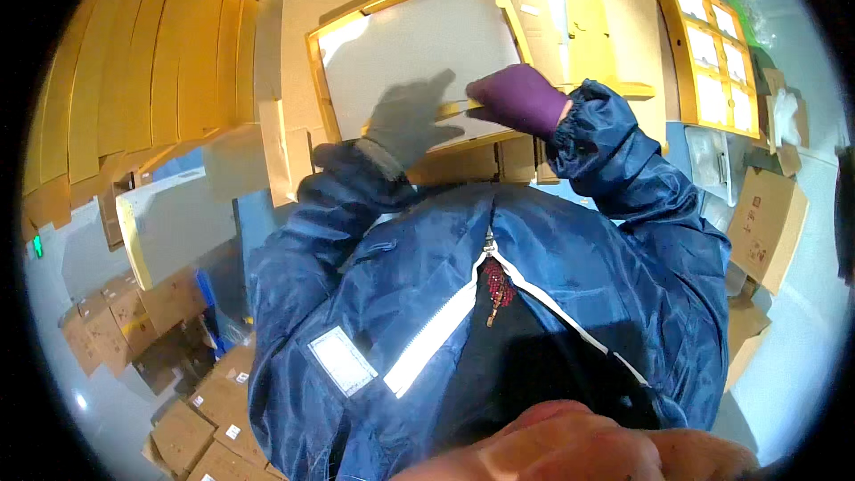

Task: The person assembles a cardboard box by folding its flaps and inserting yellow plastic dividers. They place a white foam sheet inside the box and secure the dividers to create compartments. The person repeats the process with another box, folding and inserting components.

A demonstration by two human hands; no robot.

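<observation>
At upper centre, the left hand has fingers apart over the grey panel. The right hand is near — its fingers' closing cannot be told.

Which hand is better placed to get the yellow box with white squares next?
Probably the right hand, in purple: it's nearer the yellow box, which sits over on the right. The left hand, in grey, is farther away, over the grey panel.

Left glove, grey; right glove, purple; frame, yellow; panel, pale grey; jacket, navy; carton, brown.
</observation>
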